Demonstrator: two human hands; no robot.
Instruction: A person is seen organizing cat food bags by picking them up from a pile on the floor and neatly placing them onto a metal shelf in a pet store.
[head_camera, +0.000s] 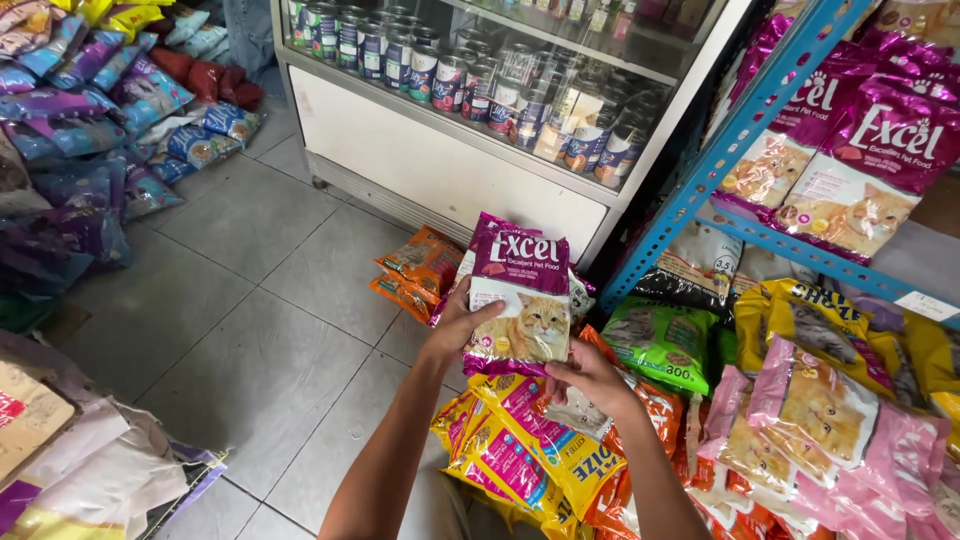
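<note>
Purple-and-white plastic cat-food pouch (519, 300), centre frame | gripped by left hand (462, 325) and right hand (590, 375) | held above yellow floor bags (520, 455); not yet shelved on blue metal rack (745, 125).

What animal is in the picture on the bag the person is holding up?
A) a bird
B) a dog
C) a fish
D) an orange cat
D: the purple and white bag, held between the left hand and the right hand, shows an orange cat on its front.

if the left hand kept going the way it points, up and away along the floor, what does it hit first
Probably the orange pet food bags on the floor just beyond the purple bag the left hand holds, then the glass-fronted cabinet; depth is unclear.
</note>
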